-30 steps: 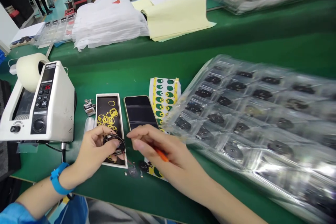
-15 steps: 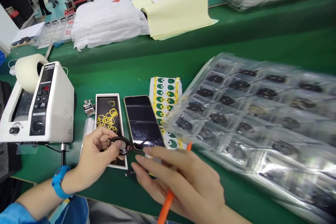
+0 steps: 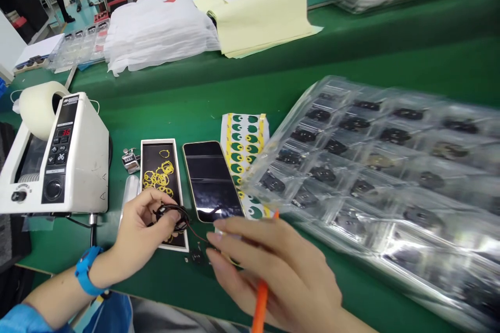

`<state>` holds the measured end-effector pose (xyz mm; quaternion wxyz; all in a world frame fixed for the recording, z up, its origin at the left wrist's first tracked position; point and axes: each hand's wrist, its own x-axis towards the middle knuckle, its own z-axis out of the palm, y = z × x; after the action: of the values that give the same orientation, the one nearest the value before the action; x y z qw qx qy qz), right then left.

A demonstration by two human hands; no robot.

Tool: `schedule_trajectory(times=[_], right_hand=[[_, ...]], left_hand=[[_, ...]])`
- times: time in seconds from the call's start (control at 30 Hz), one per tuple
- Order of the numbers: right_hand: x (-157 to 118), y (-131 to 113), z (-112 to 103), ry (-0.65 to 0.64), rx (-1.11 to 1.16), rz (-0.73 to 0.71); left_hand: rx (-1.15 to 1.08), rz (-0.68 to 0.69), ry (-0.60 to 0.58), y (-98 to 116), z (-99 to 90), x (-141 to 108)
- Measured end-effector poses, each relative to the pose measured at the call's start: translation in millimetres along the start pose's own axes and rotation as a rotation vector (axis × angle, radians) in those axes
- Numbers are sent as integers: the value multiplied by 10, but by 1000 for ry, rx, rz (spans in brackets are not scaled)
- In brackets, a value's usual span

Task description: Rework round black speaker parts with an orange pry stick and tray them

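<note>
1. Green desk point(image 3: 156, 109), beneath both hands.
2. Clear trays point(image 3: 332, 203), on its right.
3. Right hand point(image 3: 283, 265), grip closed around an orange tool point(image 3: 261, 301).
4. Left hand point(image 3: 146, 226), grip clamped on a round black part point(image 3: 182, 218), over the white-rimmed box point(image 3: 158, 141).
5. Thin wire point(image 3: 197, 235), from that part toward the right hand; whether pinched, cannot tell.

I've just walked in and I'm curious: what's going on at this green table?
Someone is doing close handwork. The left hand pinches a round black part over a box of yellow rings. A thin wire runs from the part toward the right hand, which also holds an orange stick. A phone lies beside the box, with a clear tray of dark pieces further right.
</note>
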<state>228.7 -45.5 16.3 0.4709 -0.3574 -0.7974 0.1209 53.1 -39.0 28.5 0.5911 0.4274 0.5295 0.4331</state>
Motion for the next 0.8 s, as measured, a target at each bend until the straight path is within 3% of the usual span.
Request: schedule_trajectory(times=[0.1, 0.2, 0.3, 0.53, 0.8], right_hand=[[82, 32, 48, 7, 39, 46], [138, 60, 95, -137, 126, 146], [130, 65, 123, -240, 166, 128], [28, 89, 206, -228, 217, 95], [73, 52, 155, -362, 302, 170]], left_hand=[[44, 33, -13, 29, -21, 16], [54, 69, -35, 45, -50, 35], [74, 76, -53, 52, -66, 42], [147, 115, -71, 88, -41, 27], [110, 30, -90, 81, -27, 22]])
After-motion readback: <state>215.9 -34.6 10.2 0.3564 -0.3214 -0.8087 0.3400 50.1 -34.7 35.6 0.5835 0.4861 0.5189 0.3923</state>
